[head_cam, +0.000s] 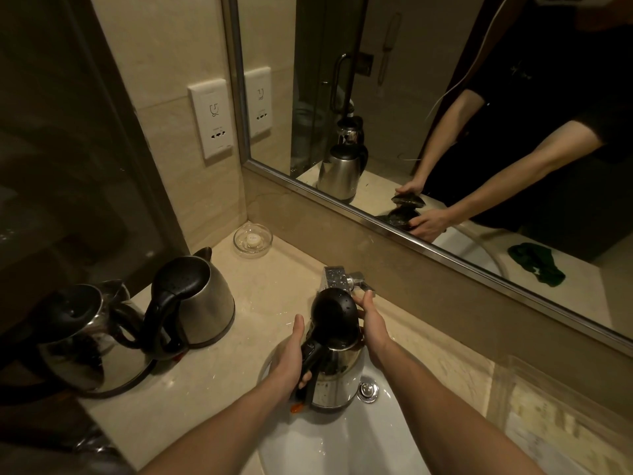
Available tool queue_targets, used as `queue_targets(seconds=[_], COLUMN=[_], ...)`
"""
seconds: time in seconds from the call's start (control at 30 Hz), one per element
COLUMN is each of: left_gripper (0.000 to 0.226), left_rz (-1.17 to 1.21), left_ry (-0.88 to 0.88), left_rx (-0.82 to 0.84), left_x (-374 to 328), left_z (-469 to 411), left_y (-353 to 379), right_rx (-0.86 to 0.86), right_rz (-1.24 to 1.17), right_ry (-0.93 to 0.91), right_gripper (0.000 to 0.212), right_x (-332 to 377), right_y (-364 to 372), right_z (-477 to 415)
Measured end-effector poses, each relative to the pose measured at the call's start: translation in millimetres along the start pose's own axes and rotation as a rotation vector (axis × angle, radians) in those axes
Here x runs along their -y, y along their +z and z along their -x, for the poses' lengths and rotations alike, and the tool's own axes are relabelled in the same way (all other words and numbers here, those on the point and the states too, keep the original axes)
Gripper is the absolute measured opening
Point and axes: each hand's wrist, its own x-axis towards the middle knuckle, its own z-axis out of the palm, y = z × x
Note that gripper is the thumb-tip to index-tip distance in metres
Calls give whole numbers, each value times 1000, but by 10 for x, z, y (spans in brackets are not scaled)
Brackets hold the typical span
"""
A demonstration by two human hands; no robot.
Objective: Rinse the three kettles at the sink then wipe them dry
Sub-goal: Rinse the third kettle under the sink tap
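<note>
A steel kettle (337,373) with a black lid and handle is held over the white sink (342,447), just below the chrome tap (337,279). My left hand (289,358) grips its black handle. My right hand (371,320) rests against the open black lid (334,318), fingers near the tap lever. Two more steel kettles stand on the counter to the left: one (202,299) close to the sink, another (85,337) at the far left, its lid up.
A glass dish (252,241) with a small soap sits in the counter's back corner. A wall socket (212,121) is above it. The mirror (445,97) reflects a green cloth (536,269) lying on the counter. The sink drain plug (368,390) is beside the kettle.
</note>
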Motion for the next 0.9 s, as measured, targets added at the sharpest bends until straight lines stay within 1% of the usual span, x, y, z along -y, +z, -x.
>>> queue_targets(seconds=[0.43, 0.9], left_gripper=[77, 77], left_rz=[-1, 18], left_ry=[-3, -15], left_rx=[-16, -35], left_x=[-20, -44], left_z=[34, 49], left_y=[5, 8], right_rx=[1, 28], right_rz=[-9, -27], right_ry=[-14, -22], right_gripper=[62, 61], right_x=[28, 44], right_y=[4, -8], right_z=[43, 39])
